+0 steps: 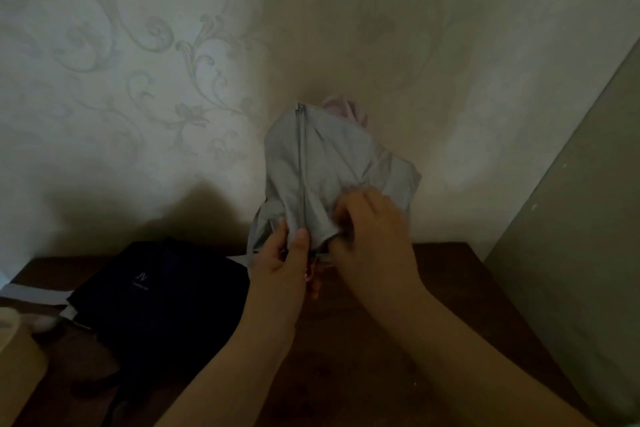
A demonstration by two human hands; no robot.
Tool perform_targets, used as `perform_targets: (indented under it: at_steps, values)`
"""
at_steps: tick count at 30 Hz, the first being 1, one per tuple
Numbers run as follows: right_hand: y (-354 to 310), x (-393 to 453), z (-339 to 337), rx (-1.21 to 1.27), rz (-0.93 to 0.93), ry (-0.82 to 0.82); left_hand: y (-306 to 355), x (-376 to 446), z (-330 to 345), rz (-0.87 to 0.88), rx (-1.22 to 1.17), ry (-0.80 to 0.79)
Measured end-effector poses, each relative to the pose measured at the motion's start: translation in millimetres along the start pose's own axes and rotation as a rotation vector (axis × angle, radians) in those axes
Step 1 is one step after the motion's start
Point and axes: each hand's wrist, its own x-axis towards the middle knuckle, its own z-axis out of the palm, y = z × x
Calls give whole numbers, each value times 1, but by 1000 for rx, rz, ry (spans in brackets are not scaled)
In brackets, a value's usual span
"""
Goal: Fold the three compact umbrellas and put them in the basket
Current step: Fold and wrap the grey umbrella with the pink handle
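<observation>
The left hand has its thumb and fingers curled round the lower part of a grey umbrella, pinching the gathered cloth beside one metal rib that runs straight up from the thumb. Just to its right, touching the same cloth, the right hand has its fingers bent into the folds and grips them; how tightly cannot be told, since the fingertips are buried in the fabric. The umbrella stands upright above both hands, its canopy loose and half gathered, with a pale pink tip showing at the top. It is held close to the patterned wall behind it. Below the hands lies a dark wooden table, whose right edge runs close to a plain panel. Left of the left hand, well apart, a dark blue umbrella lies on the table. At the far left edge a tan object shows only in part.
</observation>
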Motion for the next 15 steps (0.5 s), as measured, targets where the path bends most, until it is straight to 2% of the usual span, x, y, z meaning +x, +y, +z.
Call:
perform_targets:
  at_steps: [3, 5, 7, 8, 11, 12, 13, 14, 15]
  values:
    - [20, 13, -25, -270, -166, 307, -2, 3, -5, -53, -58, 21]
    - [37, 19, -37, -351, -125, 368, -3, 4, -8, -70, -81, 36]
    - [45, 16, -34, -305, -1, 239, -4, 5, -8, -66, -90, 39]
    - [45, 11, -29, -204, 109, 147, -5, 5, -8, -60, -89, 37]
    - [38, 8, -23, 317, 566, -121, -7, 7, -7, -42, -82, 26]
    - [40, 9, -23, 451, 664, -172, -8, 7, -8, -40, -79, 24]
    - [41, 9, -25, 458, 650, -197, -8, 7, -8, -38, -77, 26]
    - [37, 7, -28, 392, 560, -167, -8, 7, -8, -37, -78, 29]
    - [30, 6, -32, 291, 408, -60, -8, 7, -7, -36, -80, 35]
